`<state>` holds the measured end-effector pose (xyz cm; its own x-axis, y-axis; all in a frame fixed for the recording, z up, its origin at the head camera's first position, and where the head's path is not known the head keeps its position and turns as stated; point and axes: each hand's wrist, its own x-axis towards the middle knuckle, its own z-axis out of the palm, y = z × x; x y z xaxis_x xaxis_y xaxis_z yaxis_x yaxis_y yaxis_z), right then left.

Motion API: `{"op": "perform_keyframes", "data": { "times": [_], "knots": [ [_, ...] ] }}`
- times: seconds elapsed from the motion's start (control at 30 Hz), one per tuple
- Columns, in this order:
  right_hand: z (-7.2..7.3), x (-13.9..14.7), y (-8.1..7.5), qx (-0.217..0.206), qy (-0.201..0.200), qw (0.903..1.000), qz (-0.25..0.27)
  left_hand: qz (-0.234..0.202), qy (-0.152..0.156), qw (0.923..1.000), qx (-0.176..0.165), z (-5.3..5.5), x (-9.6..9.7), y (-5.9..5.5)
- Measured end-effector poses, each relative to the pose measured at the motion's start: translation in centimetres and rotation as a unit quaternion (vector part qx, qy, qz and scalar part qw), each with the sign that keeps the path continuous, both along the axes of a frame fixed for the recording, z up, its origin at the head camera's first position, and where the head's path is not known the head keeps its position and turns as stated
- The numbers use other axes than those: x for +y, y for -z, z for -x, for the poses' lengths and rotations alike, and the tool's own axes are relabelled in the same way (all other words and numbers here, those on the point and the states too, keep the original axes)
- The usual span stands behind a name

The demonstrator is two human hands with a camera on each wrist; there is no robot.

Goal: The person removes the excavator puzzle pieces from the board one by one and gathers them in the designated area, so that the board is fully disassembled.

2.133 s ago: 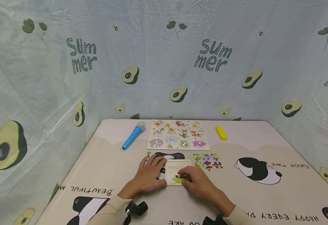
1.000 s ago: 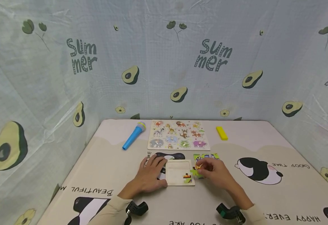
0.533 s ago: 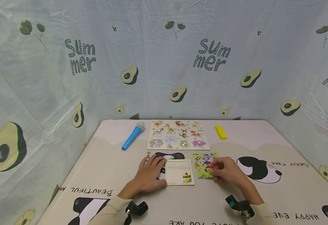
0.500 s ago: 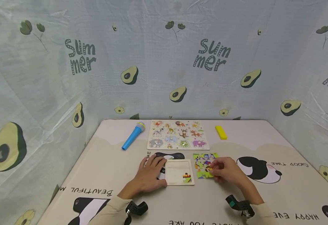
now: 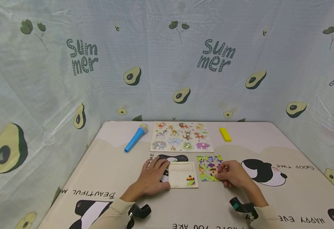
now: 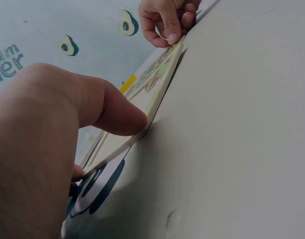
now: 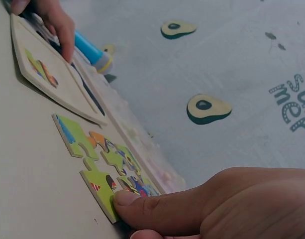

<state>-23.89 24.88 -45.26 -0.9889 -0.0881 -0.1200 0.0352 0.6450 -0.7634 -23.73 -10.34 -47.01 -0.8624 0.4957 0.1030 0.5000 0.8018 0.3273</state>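
A small pale wooden puzzle tray (image 5: 183,186) lies in front of me, with one coloured puzzle piece (image 5: 190,180) in its near right corner. My left hand (image 5: 151,178) rests along the tray's left side, fingers spread, the thumb over the near left corner in the left wrist view. Right of the tray lies a block of jigsaw pieces (image 5: 205,165) showing green, purple and orange. At the block's near right corner, my right hand (image 5: 233,173) pinches a green puzzle piece (image 7: 98,186); the thumb presses on its face, and the fingertips below are partly hidden.
Behind the tray lies an animal peg puzzle board (image 5: 181,136). A blue toy microphone (image 5: 135,139) is at its left, and a yellow block (image 5: 225,135) at its right. The printed tablecloth (image 5: 207,206) meets an avocado-patterned curtain (image 5: 167,63) at the back.
My right hand has moved from inside the tray rightward to the jigsaw block, whose near row has grown with green pieces. The tray now shows one piece. My left hand has stayed put.
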Motion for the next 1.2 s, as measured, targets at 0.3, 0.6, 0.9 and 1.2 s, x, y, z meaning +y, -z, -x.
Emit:
{"op": "perform_keyframes", "data": {
  "times": [0.3, 0.6, 0.9, 1.2],
  "knots": [
    [-0.1, -0.1, -0.1, 0.013, 0.002, 0.9998, -0.016, 0.000, -0.002, 1.0000, 0.000, -0.1, 0.0, -0.1],
    [-0.4, -1.5, -0.6, 0.039, -0.007, 0.9992, 0.004, -0.002, -0.001, 1.0000, 0.000, -0.1, 0.0, -0.1],
    [-0.9, -5.1, -0.4, 0.084, -0.095, 0.9910, 0.042, -0.001, -0.001, 1.0000, 0.004, -0.2, 0.0, -0.1],
    [-1.5, -7.6, 0.4, 0.111, -0.164, 0.9800, 0.015, -0.006, -0.001, 1.0000, 0.001, -0.2, 0.1, -0.2]
  ]
}}
